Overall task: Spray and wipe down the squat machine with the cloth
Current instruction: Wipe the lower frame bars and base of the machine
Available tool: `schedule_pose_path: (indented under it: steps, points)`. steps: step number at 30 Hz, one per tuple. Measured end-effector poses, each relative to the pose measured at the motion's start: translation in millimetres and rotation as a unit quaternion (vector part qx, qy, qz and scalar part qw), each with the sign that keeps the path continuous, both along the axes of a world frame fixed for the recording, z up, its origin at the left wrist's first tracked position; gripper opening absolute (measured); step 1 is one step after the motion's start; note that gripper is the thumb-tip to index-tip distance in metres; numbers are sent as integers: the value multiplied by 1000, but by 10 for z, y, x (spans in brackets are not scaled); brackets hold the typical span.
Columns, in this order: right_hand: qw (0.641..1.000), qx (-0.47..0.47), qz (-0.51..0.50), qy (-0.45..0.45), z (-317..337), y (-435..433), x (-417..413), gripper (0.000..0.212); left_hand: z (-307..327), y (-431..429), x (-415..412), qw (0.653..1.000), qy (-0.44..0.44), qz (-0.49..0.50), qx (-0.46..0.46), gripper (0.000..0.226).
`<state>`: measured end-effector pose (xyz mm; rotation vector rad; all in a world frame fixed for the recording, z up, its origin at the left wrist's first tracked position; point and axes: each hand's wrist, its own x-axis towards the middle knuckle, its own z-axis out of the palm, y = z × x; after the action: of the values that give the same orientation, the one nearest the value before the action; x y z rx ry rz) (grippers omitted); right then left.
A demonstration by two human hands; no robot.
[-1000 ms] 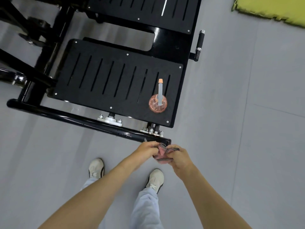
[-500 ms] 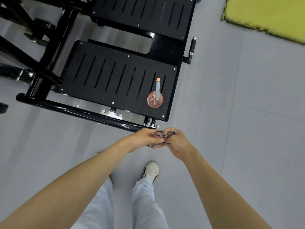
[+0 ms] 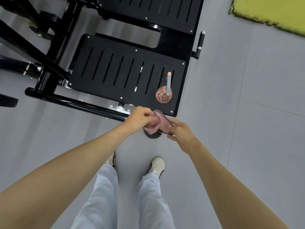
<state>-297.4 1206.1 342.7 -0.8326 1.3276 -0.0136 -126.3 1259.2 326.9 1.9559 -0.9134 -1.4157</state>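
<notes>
A pink cloth [image 3: 156,123] with a dark stitched edge hangs between both my hands, just in front of the squat machine's near right corner. My left hand [image 3: 140,118] pinches its left part and my right hand [image 3: 179,133] grips its right edge. The black slotted footplate [image 3: 115,73] of the squat machine lies beyond, with a black tube rail [image 3: 74,101] along its near side. A small pinkish spray bottle [image 3: 164,94] with a grey neck and orange cap stands on the plate's right end, a short way past my hands.
A second slotted plate [image 3: 148,7] sits farther back, with a knurled handle [image 3: 200,44] sticking out on the right. Black frame bars [image 3: 33,47] crowd the left. A yellow-green mat [image 3: 272,12] lies at the top right. Grey floor surrounds my feet [image 3: 156,166].
The cloth has opened from a tight bunch into a spread piece as my hands drew apart. The view has shifted so the machine sits farther right.
</notes>
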Motion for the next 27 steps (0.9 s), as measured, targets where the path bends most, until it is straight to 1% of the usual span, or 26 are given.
schedule_pose_path:
  steps: [2,4,5,8,11,13,14,15,16,17,19,21,23,24,27]
  points:
    - [1000,10,14,-26,114,36,87,35,117,9,96,999,-35,7,-11,32]
    - [998,11,35,-46,290,81,173,31,304,-6,189,997,-71,-15,-22,36]
    - [998,-2,41,-48,418,94,235,32,461,-19,243,994,-97,-32,-28,36]
    - [992,-94,66,-49,869,69,459,60,1019,-139,415,984,-153,-80,-40,36]
    - [974,-200,98,-47,1520,0,676,67,1740,-308,583,970,-205,-117,-59,38]
    - [959,-255,122,-34,1864,-64,802,61,2135,-434,683,957,-239,-154,-64,40]
    - [947,-292,129,-34,2184,-99,855,53,2490,-479,734,950,-257,-165,-71,40]
    - [938,-322,128,-31,2309,-156,901,43,2664,-534,774,946,-263,-174,-72,39]
    - [926,-358,118,-32,2577,-182,926,36,2966,-567,803,938,-279,-185,-88,37]
    - [916,-382,114,-37,2807,-200,935,34,3238,-566,814,933,-290,-186,-100,33]
    - [902,-411,119,-58,3252,-253,991,44,3709,-587,874,928,-295,-178,-140,31]
    - [878,-459,127,-46,3645,-299,1044,49,4097,-588,937,917,-303,-186,-183,32]
    - [850,-511,128,-5,3978,-368,1130,41,4443,-594,969,902,-322,-186,-220,20]
    - [842,-525,126,9,4086,-410,1165,36,4547,-615,982,899,-326,-178,-233,14]
    - [830,-545,119,-7,4441,-449,1214,28,4830,-603,1057,910,-316,-122,-238,14]
